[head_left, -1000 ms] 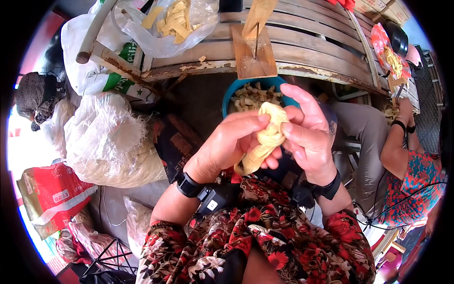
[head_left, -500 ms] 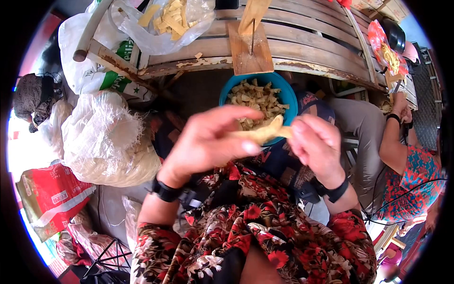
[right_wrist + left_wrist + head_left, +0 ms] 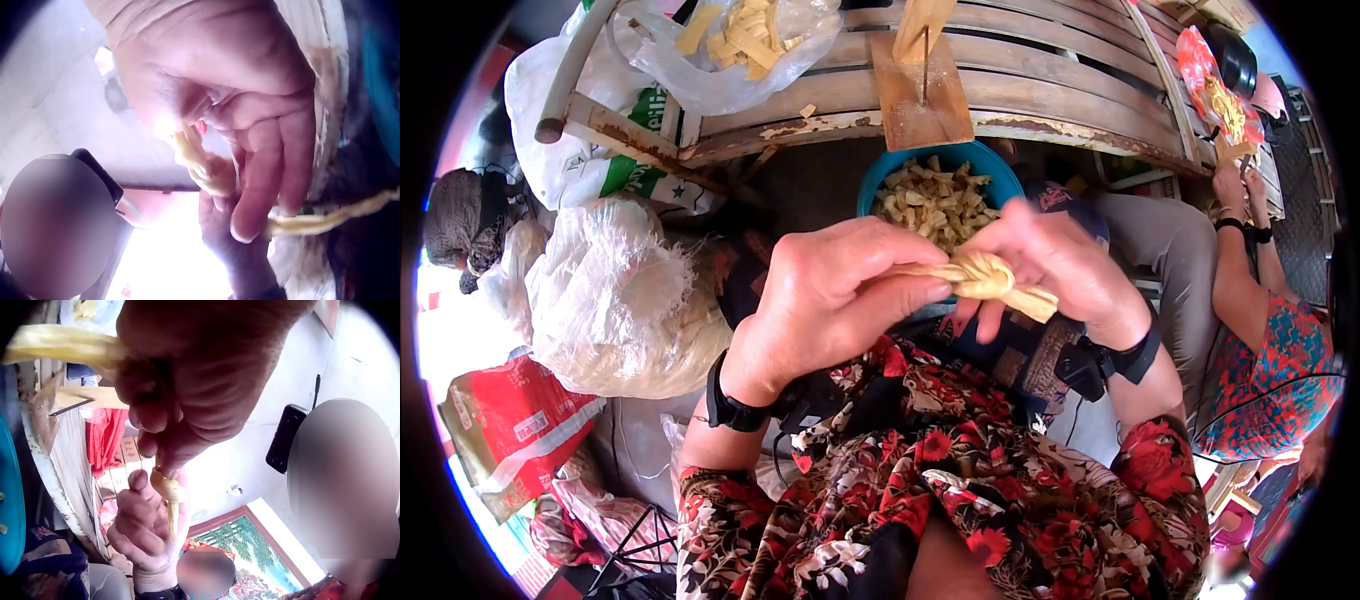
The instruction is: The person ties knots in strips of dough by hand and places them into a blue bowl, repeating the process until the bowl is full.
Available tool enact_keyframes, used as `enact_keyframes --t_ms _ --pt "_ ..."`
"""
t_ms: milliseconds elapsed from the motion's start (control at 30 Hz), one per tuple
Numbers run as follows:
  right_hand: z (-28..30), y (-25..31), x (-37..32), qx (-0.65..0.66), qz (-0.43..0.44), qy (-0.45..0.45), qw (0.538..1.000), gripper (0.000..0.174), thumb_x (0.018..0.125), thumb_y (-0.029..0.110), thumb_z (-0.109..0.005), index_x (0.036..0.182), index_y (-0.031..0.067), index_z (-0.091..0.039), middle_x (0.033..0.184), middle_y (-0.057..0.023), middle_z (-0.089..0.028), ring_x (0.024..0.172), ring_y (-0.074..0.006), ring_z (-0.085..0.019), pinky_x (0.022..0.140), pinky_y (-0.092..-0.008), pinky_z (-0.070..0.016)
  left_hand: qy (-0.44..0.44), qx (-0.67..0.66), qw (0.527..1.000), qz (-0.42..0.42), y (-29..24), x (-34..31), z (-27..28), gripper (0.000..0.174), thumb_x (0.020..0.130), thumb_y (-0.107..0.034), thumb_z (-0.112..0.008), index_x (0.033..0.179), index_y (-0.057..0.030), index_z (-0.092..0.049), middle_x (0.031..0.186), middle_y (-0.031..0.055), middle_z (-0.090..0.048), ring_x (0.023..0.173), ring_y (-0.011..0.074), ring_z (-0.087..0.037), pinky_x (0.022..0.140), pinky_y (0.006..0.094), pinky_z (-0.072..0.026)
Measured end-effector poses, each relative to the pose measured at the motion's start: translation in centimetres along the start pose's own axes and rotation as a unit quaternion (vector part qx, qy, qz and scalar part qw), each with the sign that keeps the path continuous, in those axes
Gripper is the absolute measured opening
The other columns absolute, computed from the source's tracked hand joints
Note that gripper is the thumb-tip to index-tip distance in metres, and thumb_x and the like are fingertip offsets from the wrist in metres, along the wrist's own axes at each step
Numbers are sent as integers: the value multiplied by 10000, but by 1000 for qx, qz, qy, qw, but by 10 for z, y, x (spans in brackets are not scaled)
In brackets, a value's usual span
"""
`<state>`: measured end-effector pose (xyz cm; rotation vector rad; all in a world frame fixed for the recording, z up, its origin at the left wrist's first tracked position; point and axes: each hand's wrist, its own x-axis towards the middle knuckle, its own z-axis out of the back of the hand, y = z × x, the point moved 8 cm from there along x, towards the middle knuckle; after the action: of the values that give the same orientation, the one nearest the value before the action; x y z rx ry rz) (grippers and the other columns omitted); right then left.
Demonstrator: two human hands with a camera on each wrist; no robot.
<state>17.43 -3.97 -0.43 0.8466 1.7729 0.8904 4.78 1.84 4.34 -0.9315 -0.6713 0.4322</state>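
A soft pale-yellow strip, like tofu skin, is tied in a knot [image 3: 982,275] between the two hands. The left hand [image 3: 825,295] pinches its tail just left of the knot, between thumb and index finger. In the left wrist view, a long end of the strip [image 3: 62,347] trails out of this hand. The right hand [image 3: 1065,270] stands beside the knot, its fingers behind it. The short free end [image 3: 1035,302] lies in front of that palm. Below the hands is a blue basin [image 3: 870,185] of pale-yellow knotted pieces [image 3: 935,200].
A wooden slatted bench [image 3: 1060,130] stands ahead, bearing a wooden block with an upright metal rod [image 3: 926,70] and a clear bag of yellow strips [image 3: 800,70]. A large white sack [image 3: 615,310] sits at the left. At the right, another person's arms [image 3: 1245,260] work nearby.
The strip was a bunched loop held by both hands, then stretched sideways over the basin. Now its knot shows between the hands, and the right hand's fingers have spread from their pinch.
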Motion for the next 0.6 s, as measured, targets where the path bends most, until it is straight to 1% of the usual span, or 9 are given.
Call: enact_keyframes --t_ms 67,100,167,233,300,400,433,500,600 --pt "-23 -2 1 37 -73 97 992 419 959 379 -422 1017 -14 -555 779 -151 -642 604 -204 -644 506 -251 -512 18 1 1000 -17 -7 4 -4 157 698 -88 -750 823 -59 -659 701 62 -631 594 180 -624 523 262 -460" --pt "-28 -8 0 48 -111 135 983 402 961 370 -419 994 -5 -562 727 -108 -626 549 -168 -617 489 -232 -493 25 4 999 -24 -10 6 -3 155 694 -96 -754 809 -66 -655 690 58 -626 578 184 -623 504 268 -456" --pt "-35 -11 -5 28 -138 249 958 385 957 342 -435 971 -27 -543 683 -92 -599 479 -140 -566 495 -237 -477 67 3 991 -115 -24 6 -2 165 673 -125 -767 783 -93 -648 636 28 -601 527 194 -599 459 285 -439" --pt "-33 -19 -9 -76 -146 272 948 364 967 328 -411 912 0 -558 649 -39 -568 477 -80 -509 450 -211 -409 107 70 983 -135 -34 -5 -2 122 707 -103 -725 778 -98 -626 638 18 -579 524 201 -574 451 302 -444" --pt "-21 -16 -19 -144 -162 247 945 376 954 407 -419 890 57 -544 629 18 -519 474 -46 -473 426 -193 -376 95 68 990 -82 -23 -7 17 118 693 -103 -739 753 -94 -637 586 28 -560 480 199 -559 441 305 -434" --pt "-3 -24 -4 -135 -133 186 964 363 957 397 -424 860 74 -558 640 14 -542 442 -36 -452 403 -187 -369 82 18 996 -14 18 3 15 111 726 -131 -740 733 -69 -648 613 71 -587 524 223 -580 478 309 -446" --pt "10 -27 8 -123 -127 152 972 356 959 387 -424 858 74 -563 637 12 -545 437 -32 -450 396 -183 -366 80 8 994 69 39 6 13 134 739 -146 -741 766 -49 -652 631 58 -592 543 147 -570 497 270 -434" --pt "38 -12 32 -144 -90 35 985 318 957 344 -448 869 62 -565 619 7 -544 436 -25 -452 388 -175 -365 49 -25 976 208 84 20 12 151 763 -157 -731 803 -31 -656 650 22 -593 584 60 -517 518 229 -411" --pt "79 14 69 -211 24 -130 968 249 928 290 -501 872 58 -571 624 8 -555 445 -42 -480 403 -189 -387 -30 -54 964 259 129 50 11 149 781 -148 -707 825 -16 -655 663 -9 -598 619 39 -491 555 210 -413"
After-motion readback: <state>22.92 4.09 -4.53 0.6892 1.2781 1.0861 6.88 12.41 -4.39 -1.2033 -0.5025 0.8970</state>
